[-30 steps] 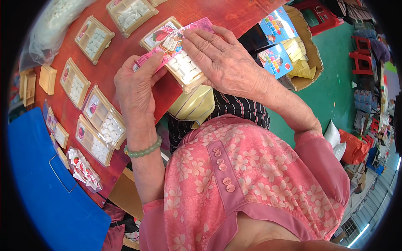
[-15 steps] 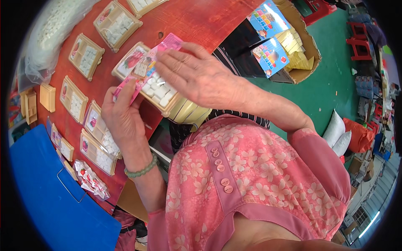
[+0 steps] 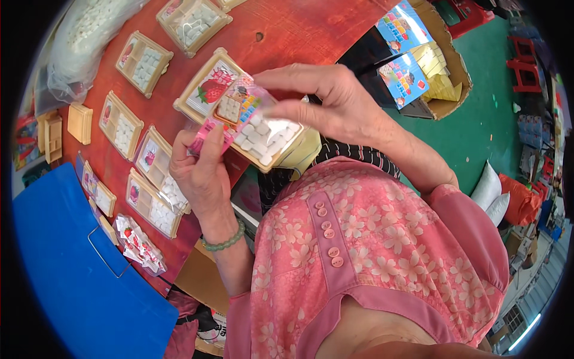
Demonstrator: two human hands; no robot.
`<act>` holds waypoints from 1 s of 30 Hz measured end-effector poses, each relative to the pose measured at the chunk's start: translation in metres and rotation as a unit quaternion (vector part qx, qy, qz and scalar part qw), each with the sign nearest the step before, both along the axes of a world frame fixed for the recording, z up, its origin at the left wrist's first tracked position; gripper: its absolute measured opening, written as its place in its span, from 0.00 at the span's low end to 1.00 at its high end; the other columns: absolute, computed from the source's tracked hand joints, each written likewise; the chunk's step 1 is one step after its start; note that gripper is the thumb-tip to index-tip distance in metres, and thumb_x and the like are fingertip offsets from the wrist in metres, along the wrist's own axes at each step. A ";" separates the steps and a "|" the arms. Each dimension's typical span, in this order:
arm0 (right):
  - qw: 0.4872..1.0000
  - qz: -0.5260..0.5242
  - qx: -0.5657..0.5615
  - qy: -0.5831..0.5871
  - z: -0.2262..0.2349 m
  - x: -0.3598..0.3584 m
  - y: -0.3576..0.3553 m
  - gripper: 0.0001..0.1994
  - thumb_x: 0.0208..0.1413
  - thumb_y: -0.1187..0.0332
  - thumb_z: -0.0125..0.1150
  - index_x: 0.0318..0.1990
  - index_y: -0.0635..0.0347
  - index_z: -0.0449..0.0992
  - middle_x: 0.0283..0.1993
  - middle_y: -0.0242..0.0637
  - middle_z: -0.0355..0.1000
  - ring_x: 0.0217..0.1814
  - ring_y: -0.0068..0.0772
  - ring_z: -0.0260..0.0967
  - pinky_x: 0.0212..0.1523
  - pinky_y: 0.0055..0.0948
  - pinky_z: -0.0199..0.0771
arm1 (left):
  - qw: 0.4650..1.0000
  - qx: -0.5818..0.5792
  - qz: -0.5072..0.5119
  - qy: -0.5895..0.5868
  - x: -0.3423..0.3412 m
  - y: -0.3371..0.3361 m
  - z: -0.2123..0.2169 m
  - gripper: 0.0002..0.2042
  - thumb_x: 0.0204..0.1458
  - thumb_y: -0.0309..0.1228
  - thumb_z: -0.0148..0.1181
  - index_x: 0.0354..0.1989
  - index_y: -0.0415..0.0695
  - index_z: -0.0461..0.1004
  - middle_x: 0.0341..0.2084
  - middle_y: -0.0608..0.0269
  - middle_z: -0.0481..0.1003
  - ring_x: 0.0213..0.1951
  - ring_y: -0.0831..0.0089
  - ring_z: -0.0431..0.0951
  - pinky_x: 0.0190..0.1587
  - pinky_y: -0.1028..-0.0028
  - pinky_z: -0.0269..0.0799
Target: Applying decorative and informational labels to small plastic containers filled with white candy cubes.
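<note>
Head: left hand [image 3: 202,169] pinches pink band [image 3: 244,107] across tray [image 3: 199,80]; right hand [image 3: 342,107] curled, hold unclear

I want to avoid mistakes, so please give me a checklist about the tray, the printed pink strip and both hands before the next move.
1. Pink strip lies across the tray: ok.
2. Left hand grips one end of the strip: ok, thumb on top.
3. Right hand grips the other end: cannot tell, its fingertips are blurred.
4. White pieces lie inside the tray: ok.
5. Strawberry card in its compartment: ok, partly covered by the strip.
6. Tray wholly over the red table: not ok, its near end juts past the edge.
</note>
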State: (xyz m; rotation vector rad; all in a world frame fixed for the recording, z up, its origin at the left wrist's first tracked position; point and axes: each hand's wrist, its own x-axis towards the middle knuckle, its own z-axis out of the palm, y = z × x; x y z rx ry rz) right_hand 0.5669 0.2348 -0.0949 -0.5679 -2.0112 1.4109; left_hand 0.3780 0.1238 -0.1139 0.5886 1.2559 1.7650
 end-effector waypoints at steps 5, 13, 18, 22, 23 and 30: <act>0.945 -0.063 -0.311 0.074 0.000 -0.004 -0.002 0.13 0.53 0.77 0.63 0.46 0.67 0.77 0.41 0.38 0.78 0.43 0.24 0.75 0.47 0.21 0.75 | 0.997 0.021 -0.034 0.061 0.011 -0.004 0.005 0.11 0.47 0.15 0.62 0.22 0.42 0.66 0.23 0.70 0.72 0.25 0.86 0.67 0.32 0.83 0.66; 0.914 0.026 -0.394 0.095 -0.011 0.011 -0.001 0.14 0.54 0.75 0.62 0.48 0.67 0.75 0.42 0.37 0.78 0.42 0.22 0.75 0.48 0.23 0.74 | 0.991 -0.008 -0.101 0.085 0.014 -0.009 0.004 0.09 0.46 0.18 0.66 0.23 0.40 0.70 0.27 0.66 0.76 0.28 0.86 0.70 0.33 0.84 0.66; 0.899 0.048 -0.423 0.101 -0.016 0.012 -0.010 0.16 0.54 0.75 0.60 0.50 0.68 0.73 0.46 0.40 0.77 0.46 0.26 0.75 0.51 0.27 0.73 | 0.987 0.026 -0.157 0.034 0.020 -0.011 0.002 0.06 0.46 0.20 0.68 0.29 0.38 0.76 0.31 0.62 0.79 0.32 0.82 0.75 0.36 0.81 0.70; 0.887 0.064 -0.441 0.122 -0.023 0.017 -0.016 0.16 0.54 0.75 0.61 0.51 0.67 0.73 0.46 0.41 0.76 0.47 0.28 0.75 0.51 0.28 0.73 | 0.978 0.015 -0.204 0.036 0.013 -0.014 0.003 0.07 0.45 0.20 0.68 0.33 0.37 0.78 0.30 0.62 0.79 0.32 0.82 0.76 0.37 0.80 0.71; 0.881 0.069 -0.448 0.134 -0.024 0.019 -0.017 0.16 0.54 0.75 0.61 0.51 0.67 0.73 0.46 0.41 0.76 0.47 0.28 0.75 0.52 0.28 0.73 | 0.973 0.011 -0.226 0.052 0.012 -0.013 0.006 0.08 0.45 0.21 0.68 0.35 0.36 0.78 0.30 0.62 0.79 0.32 0.81 0.76 0.37 0.80 0.71; 0.870 0.096 -0.454 0.165 -0.026 0.024 -0.022 0.16 0.53 0.77 0.61 0.51 0.67 0.73 0.49 0.42 0.75 0.51 0.31 0.73 0.55 0.32 0.71 | 0.954 0.000 -0.298 -0.023 0.006 -0.012 0.007 0.07 0.48 0.20 0.65 0.35 0.35 0.79 0.28 0.60 0.80 0.31 0.79 0.78 0.36 0.81 0.75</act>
